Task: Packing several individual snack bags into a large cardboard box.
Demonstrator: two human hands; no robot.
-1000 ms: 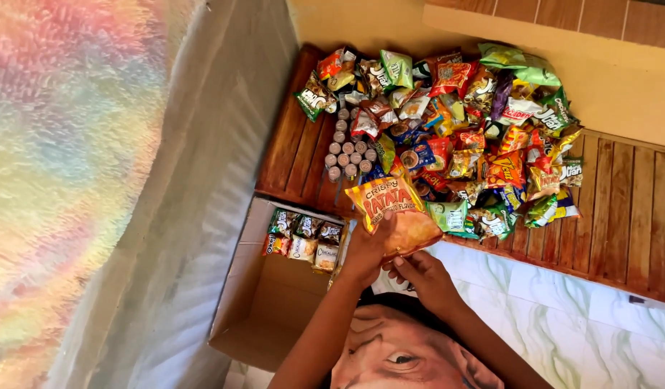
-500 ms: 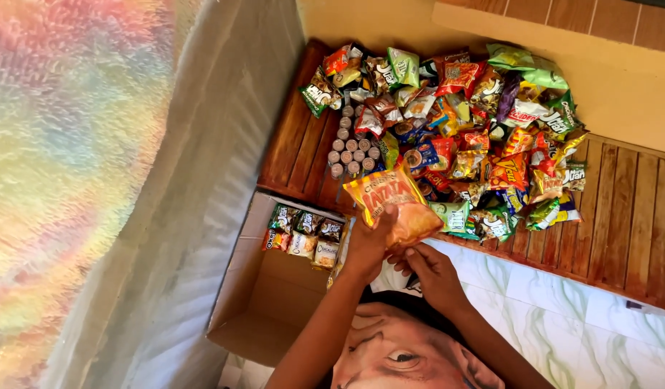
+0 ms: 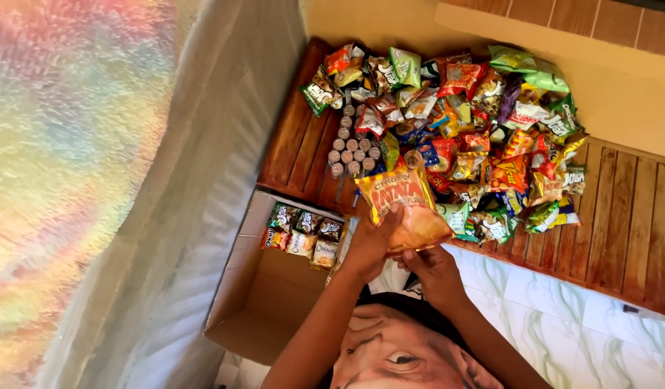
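I hold an orange and yellow snack bag (image 3: pixel 403 203) in both hands above the near edge of a wooden slatted platform (image 3: pixel 628 216). My left hand (image 3: pixel 368 248) grips its lower left side with the thumb on the front. At the crumpled lower right corner, my right hand (image 3: pixel 435 270) pinches the bag. Just beyond the bag lies a big heap of colourful snack packets (image 3: pixel 484 108). Several small round tubs (image 3: pixel 350 148) stand in rows at the heap's left.
An open cardboard box (image 3: pixel 253 302) sits below left of my hands, with a row of small packets (image 3: pixel 304 234) along its far wall. Pale grey fabric (image 3: pixel 203 180) hangs at the left. White patterned tiles (image 3: pixel 577 324) lie at the lower right, and a yellow wall (image 3: pixel 635 86) stands behind.
The bag has tilted slightly and its lower corner is more crumpled under my right hand. Both hands stay on it, and the heap and the box have not moved.
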